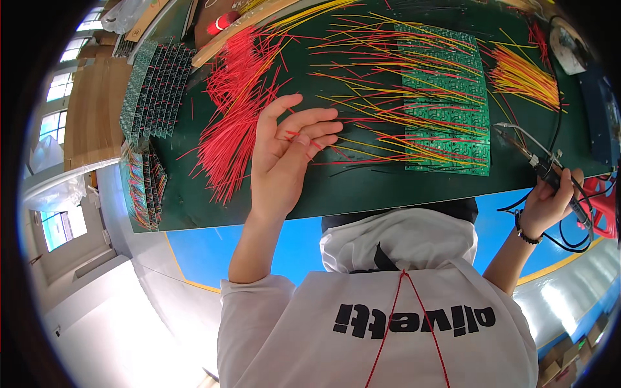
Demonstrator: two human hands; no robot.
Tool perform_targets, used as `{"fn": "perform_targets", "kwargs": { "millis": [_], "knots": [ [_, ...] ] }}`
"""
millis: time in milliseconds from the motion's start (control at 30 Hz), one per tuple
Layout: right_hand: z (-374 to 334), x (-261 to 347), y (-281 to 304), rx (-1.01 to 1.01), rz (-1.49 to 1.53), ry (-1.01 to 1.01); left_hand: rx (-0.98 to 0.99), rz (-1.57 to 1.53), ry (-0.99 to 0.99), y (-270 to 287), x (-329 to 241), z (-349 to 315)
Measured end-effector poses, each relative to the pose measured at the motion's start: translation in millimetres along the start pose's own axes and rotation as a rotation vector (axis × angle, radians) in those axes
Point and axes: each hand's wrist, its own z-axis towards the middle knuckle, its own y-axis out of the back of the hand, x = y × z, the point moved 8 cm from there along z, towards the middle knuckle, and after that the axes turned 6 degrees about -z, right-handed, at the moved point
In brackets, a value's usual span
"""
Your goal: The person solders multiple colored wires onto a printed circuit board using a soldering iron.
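Note:
My left hand (281, 152) is raised over the table's near middle, thumb bent in toward the fingers. Between thumb and fingers it pinches a red wire (315, 143); whether there is more than one I cannot tell. Just right of it lies a green circuit board panel (477, 119), with rows of red and yellow wires (369, 90) reaching out leftward from it. At the table's right front, my right hand (550, 204) grips the black handle of a soldering iron (548, 173). Its metal tip and a curved thin tube point up and left, apart from the panel's right edge.
A heap of red wires (226, 142) lies left of my left hand. Yellow and red wires (524, 74) are bundled right of the panel. Stacked wired boards (158, 90) stand at the far left. A blue box (598, 116) and black cables (569, 244) sit at the right.

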Motion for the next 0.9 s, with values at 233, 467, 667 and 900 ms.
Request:
{"fn": "perform_targets", "kwargs": {
  "millis": [233,467,667,900],
  "knots": [
    [5.0,26.7,-26.5,-0.013,0.412,-0.249,-0.062,0.076,0.08,13.4,-2.5,-3.0],
    [5.6,24.2,-26.9,0.024,0.433,-0.277,0.056,0.099,0.039,19.7,4.0,1.0],
    [5.5,24.1,-29.8,0.034,0.463,-0.293,0.038,-0.307,0.178,22.2,7.7,1.0],
    [6.6,21.5,-28.1,0.093,0.561,-0.254,0.002,-0.342,0.192,20.4,5.3,2.0]
  ]
}}
